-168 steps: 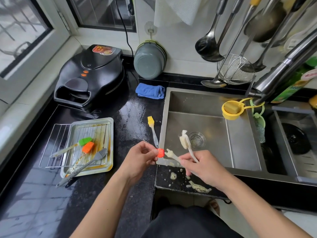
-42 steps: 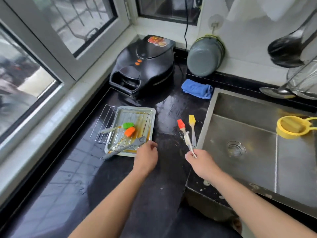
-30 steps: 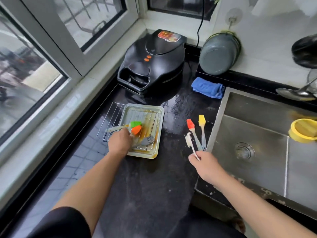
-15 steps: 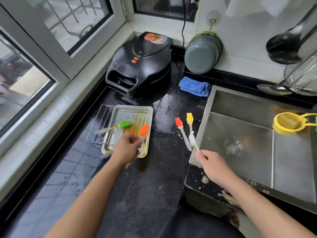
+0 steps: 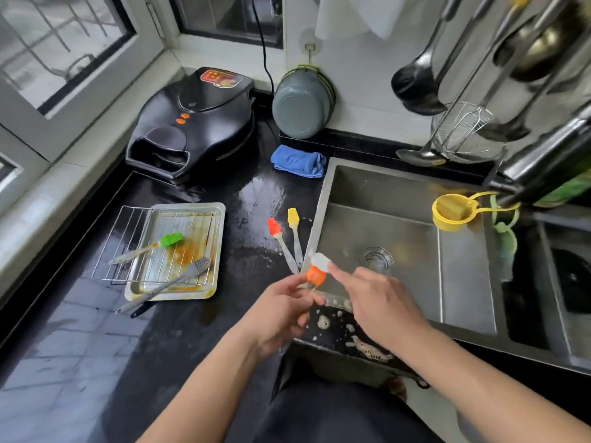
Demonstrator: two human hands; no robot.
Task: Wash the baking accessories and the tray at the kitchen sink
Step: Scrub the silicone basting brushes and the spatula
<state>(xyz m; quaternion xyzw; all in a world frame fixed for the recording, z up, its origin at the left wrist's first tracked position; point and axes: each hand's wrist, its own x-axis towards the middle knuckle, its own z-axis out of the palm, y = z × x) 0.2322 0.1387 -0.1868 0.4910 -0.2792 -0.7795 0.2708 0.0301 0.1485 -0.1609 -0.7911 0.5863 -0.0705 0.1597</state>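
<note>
Two brushes, red (image 5: 274,226) and yellow (image 5: 293,215), now lie side by side on the wet counter (image 5: 179,330) just left of the sink (image 5: 463,282), while the orange brush (image 5: 316,275), in the tray (image 5: 220,247) half a second ago, has come to the sink's near corner. The left hand (image 5: 281,310) pinches its handle; the right hand (image 5: 380,302) grips the white scrubbing brush (image 5: 320,261) against the orange head. The green brush (image 5: 171,239), the grey brush (image 5: 200,265) and the greasy tray likely still await washing
</note>
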